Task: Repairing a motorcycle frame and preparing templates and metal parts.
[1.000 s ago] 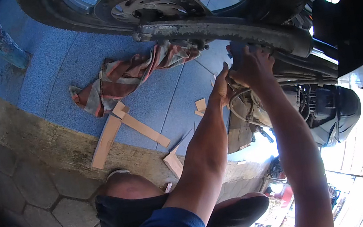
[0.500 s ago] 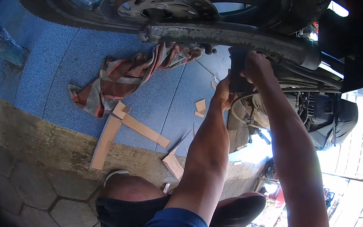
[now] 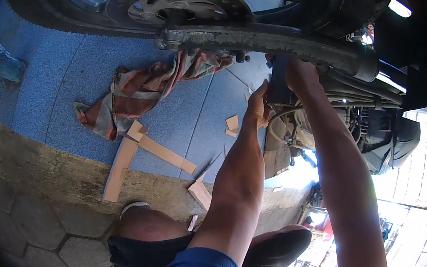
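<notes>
Work looks part done: dark flat piece point(image 3: 279, 86) is up between left hand point(image 3: 257, 109) and right hand point(image 3: 302, 77), close by fork leg point(image 3: 260, 38), not set down. What is left: cannot tell. Cut tan strips point(image 3: 120, 169) lie left of hands. Both arms stretch far out. Left hand pinches piece's left edge. Right hand curls at right side; fingertips hidden, cannot tell grip.

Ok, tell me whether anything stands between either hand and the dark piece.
Nothing visible does: the left hand is at the lower left edge of the dark piece, and the right hand is at its right side. The fork leg runs just above in the picture. The right hand's grip is partly hidden.
</notes>
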A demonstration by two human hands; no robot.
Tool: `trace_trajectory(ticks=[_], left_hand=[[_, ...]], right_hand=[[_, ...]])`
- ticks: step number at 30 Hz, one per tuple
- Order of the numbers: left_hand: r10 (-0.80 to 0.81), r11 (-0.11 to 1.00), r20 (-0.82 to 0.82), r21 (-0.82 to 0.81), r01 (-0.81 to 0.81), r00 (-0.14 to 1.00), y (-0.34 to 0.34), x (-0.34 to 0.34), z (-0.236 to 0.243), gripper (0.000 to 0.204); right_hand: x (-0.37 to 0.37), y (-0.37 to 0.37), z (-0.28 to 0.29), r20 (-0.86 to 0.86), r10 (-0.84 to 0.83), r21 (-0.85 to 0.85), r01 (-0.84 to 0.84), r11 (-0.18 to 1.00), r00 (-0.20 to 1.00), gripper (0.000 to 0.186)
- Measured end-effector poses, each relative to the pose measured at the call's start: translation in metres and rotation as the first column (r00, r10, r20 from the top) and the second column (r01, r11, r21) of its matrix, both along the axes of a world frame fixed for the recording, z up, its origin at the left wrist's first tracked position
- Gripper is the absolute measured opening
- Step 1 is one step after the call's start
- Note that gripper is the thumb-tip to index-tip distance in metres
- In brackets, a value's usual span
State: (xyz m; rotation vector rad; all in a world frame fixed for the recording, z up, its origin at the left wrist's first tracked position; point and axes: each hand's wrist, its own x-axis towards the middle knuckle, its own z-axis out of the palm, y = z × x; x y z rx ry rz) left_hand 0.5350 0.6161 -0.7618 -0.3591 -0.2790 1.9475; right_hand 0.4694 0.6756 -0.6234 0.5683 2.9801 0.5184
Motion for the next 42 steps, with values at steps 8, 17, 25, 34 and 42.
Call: trace_trajectory(ticks=[8, 17, 25, 34, 42], left_hand=[[-0.031, 0.996, -0.115, -0.087, 0.021, 0.993, -0.013, -0.006, -0.009, 0.041], [-0.043, 0.992, -0.072, -0.122, 0.034, 0.996, -0.022, -0.011, 0.003, 0.040], [-0.037, 0.976, -0.195, -0.216, -0.007, 0.980, -0.012, -0.020, 0.001, 0.037], [-0.165, 0.941, -0.530, -0.337, -0.028, 0.832, 0.001, -0.029, 0.012, 0.072], [-0.229, 0.962, -0.604, -0.261, 0.081, 0.763, 0.005, -0.055, -0.009, 0.070]], right_hand=[[-0.003, -0.003, 0.004, 0.153, 0.102, 0.082, -0.115, 0.990, 0.983, 0.033], [0.000, 0.018, -0.009, 0.071, 0.120, 0.075, -0.125, 0.989, 0.990, 0.025], [0.009, -0.046, 0.058, 0.346, 0.125, 0.130, -0.180, 0.975, 0.930, 0.022], [0.141, -0.165, 0.147, -0.247, -0.011, -0.136, -0.024, 0.990, 0.969, 0.028], [0.276, -0.174, 0.095, -0.204, -0.435, -0.459, 0.307, 0.834, 0.877, 0.031]])
